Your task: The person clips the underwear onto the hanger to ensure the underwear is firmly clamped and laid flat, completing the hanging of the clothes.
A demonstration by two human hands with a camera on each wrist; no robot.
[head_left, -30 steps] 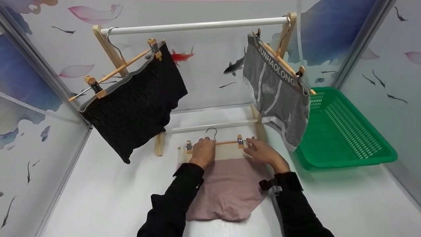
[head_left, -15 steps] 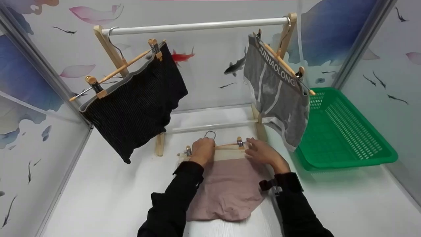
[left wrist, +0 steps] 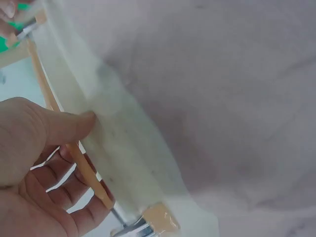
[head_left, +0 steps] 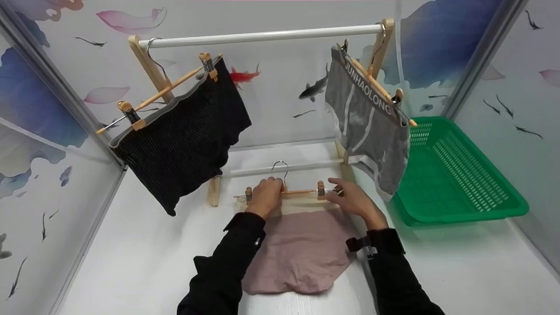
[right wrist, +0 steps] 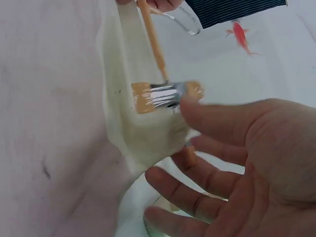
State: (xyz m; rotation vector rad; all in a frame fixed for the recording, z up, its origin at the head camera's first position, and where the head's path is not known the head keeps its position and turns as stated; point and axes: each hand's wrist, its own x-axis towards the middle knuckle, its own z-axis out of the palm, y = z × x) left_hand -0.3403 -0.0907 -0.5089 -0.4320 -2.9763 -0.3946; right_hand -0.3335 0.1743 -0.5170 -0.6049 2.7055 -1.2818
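A pink pair of underwear [head_left: 302, 249] with a cream waistband [right wrist: 148, 133] lies on the white table. Across its waistband lies a wooden clip hanger [head_left: 299, 191], its metal hook pointing toward the rack. My left hand [head_left: 266, 197] grips the hanger's bar left of centre; the left wrist view shows the thumb against the waistband and the fingers behind the bar. At the other end, my right hand [head_left: 353, 199] has its thumb at the right clip [right wrist: 165, 96]. Its other fingers are spread loosely beside the waistband's corner, as the right wrist view shows.
A wooden rack with a white rail [head_left: 262, 36] stands behind. Black ribbed boxer briefs [head_left: 188, 131] hang at its left and grey boxer briefs [head_left: 372, 118] at its right, both on clip hangers. A green plastic basket [head_left: 463, 216] sits at the right. Printed walls enclose the table.
The hanger's hook has risen and tipped toward the rack. My left hand has shifted slightly left with the bar. The right hand stays beside the right clip, with its fingers spread a bit wider.
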